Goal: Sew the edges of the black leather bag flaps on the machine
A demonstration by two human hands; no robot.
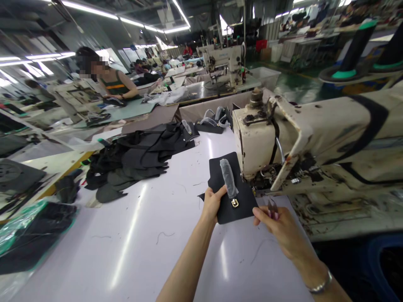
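Note:
A black leather-like panel [216,174] is held over the white table beside the sewing machine's head. On it lies a strap handle [228,178] wrapped in cloudy plastic, with a gold buckle [235,203] at its lower end. My left hand [212,203] grips the panel's left edge, thumb on top near the handle and fingers underneath. At the lower right corner, my right hand [277,226] is closed, its thumb and forefinger at the panel's edge. Pointed metal tips, apparently of small thread snips [272,205], stick out from among its fingers.
The worn cream sewing machine [258,142] stands close on the right. Black cut pieces [141,155] are heaped at the left, and several similar panels with handles [210,126] lie behind. A plastic-wrapped bundle [34,235] sits at far left. A co-worker [118,86] sits beyond.

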